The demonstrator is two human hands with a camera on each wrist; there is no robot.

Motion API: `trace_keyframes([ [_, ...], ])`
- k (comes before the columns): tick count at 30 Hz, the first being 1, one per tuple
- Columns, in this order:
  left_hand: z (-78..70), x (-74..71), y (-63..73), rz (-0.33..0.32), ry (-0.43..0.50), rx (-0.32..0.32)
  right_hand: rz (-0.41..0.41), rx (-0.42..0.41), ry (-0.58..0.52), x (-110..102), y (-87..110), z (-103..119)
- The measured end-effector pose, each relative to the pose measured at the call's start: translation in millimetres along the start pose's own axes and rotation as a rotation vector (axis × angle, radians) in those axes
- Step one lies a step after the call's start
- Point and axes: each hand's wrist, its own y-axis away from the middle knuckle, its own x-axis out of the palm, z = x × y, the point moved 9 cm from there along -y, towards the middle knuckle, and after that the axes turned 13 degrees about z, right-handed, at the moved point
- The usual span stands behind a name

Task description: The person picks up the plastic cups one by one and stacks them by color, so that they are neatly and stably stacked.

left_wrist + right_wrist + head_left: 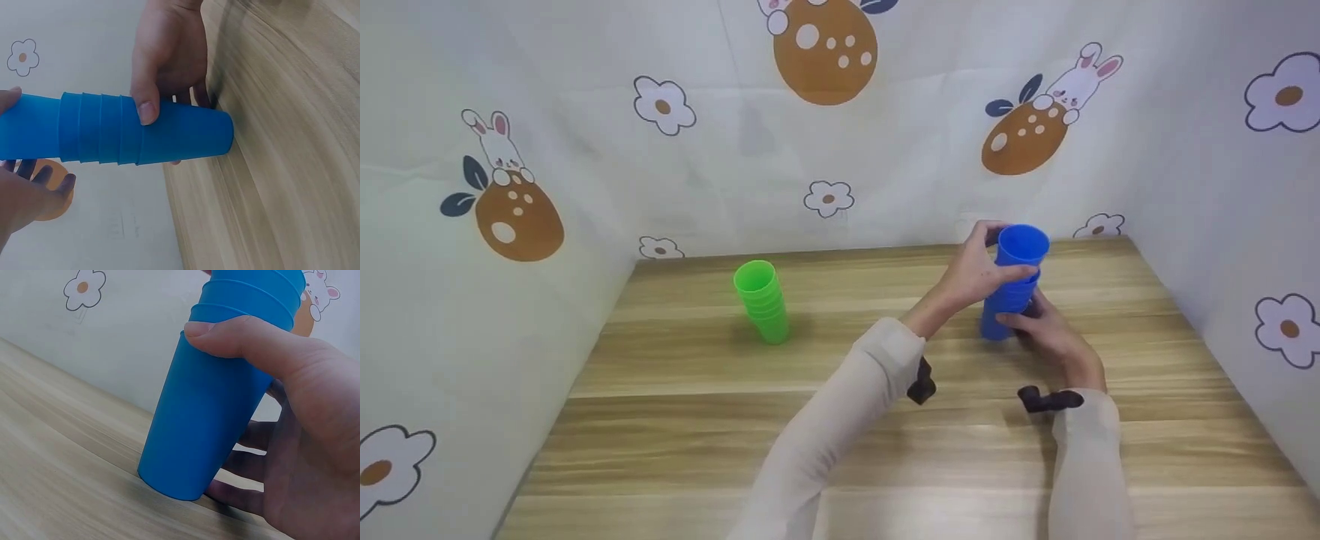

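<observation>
A stack of nested blue cups (pixel 997 301) stands on the table at the right, near the back wall. My right hand (pixel 1056 336) grips its lower part, thumb across the front and fingers round the back, as the right wrist view shows closely. The topmost blue cup (pixel 31 128) sticks up well above the other rims, its lower end still inside the stack. My left hand (pixel 971 271) holds this cup between thumb and fingers. Over to the left, a stack of green cups (pixel 769 313) stands upright, touched by neither hand.
The wood-grain table (pixel 675 450) meets a pale cloth backdrop (pixel 720 180) printed with rabbits and flowers at the back and both sides. A dark wrist mount (pixel 921 382) sits at the left cuff, another dark mount (pixel 1050 400) at the right cuff.
</observation>
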Motion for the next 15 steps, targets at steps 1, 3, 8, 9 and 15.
trace_keyframes([
  [1, 2.1, 0.9, 0.1, 0.002, 0.004, -0.001, 0.002, -0.010, -0.002, 0.5, -0.1, 0.7],
  [3, 5.9, 2.3, 0.2, 0.004, 0.005, -0.007, 0.005, -0.013, -0.008, 1.1, -0.4, 0.6],
  [8, 14.8, 3.6, 1.4, 0.004, 0.028, -0.024, 0.005, -0.014, -0.012, 1.6, -1.3, 0.9],
  [9, 16.6, 3.4, 1.9, 0.003, 0.032, -0.027, 0.005, -0.015, -0.011, 1.9, -1.5, 1.2],
  [15, 26.2, 0.3, 5.7, 0.010, 0.032, -0.024, -0.006, -0.031, -0.012, 1.4, -0.6, 4.0],
])
